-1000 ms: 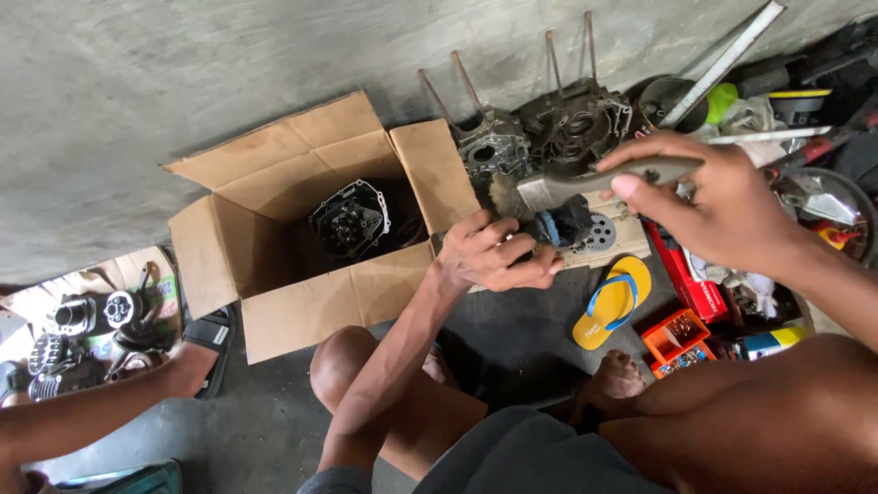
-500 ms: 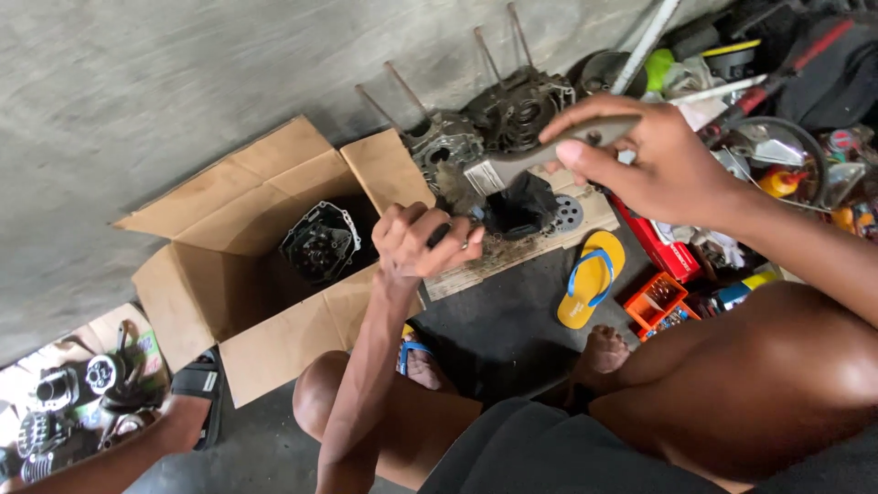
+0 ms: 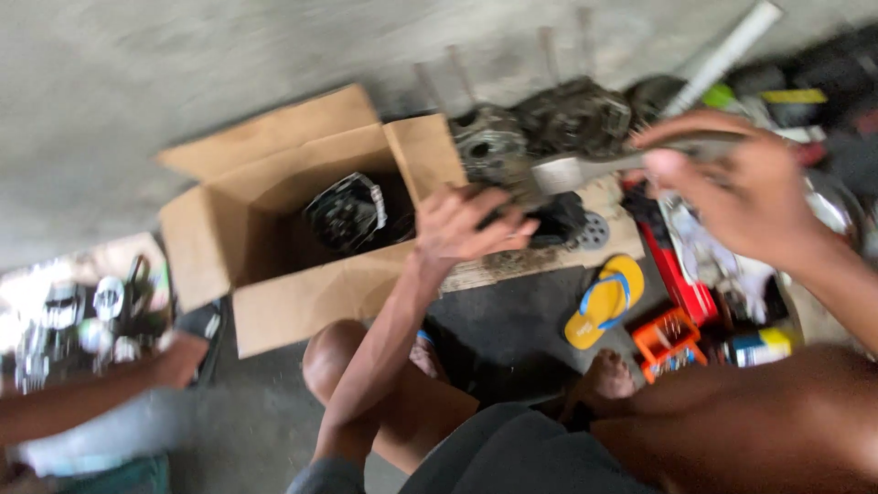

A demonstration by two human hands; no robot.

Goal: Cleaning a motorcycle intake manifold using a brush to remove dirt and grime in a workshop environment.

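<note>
On the concrete floor (image 3: pixel 137 101), seen from the head camera, an open cardboard box (image 3: pixel 274 229) stands with its flaps spread, and a dark round engine part (image 3: pixel 347 212) lies inside it. Left hand (image 3: pixel 462 227) is held at the right flap of the box, fingers curled around a small dark part (image 3: pixel 498 215); motion blur hides how firmly it is gripped. Right hand (image 3: pixel 741 187) is raised to the right, fingers clenched on the handle of a flat metal scraper (image 3: pixel 594 167), whose broad blade points left toward the left hand and ends just beside it. Below the blade a black engine piece (image 3: pixel 560 220) and a round metal disc (image 3: pixel 594 231) rest on a wooden board (image 3: pixel 549 256). Behind them, against the floor's far edge, sit two grey engine crankcases (image 3: pixel 540 128) with upright studs. A yellow and blue sandal (image 3: pixel 604 300) lies near the board, with a red tray (image 3: pixel 681 274) and an orange crate (image 3: pixel 672 340) to its right. The person's bare knee (image 3: pixel 334 357) and foot (image 3: pixel 604 375) show beneath. At the lower left, another person's arm (image 3: pixel 82 398) reaches toward a cluster of shiny metal parts (image 3: pixel 82 316).
</note>
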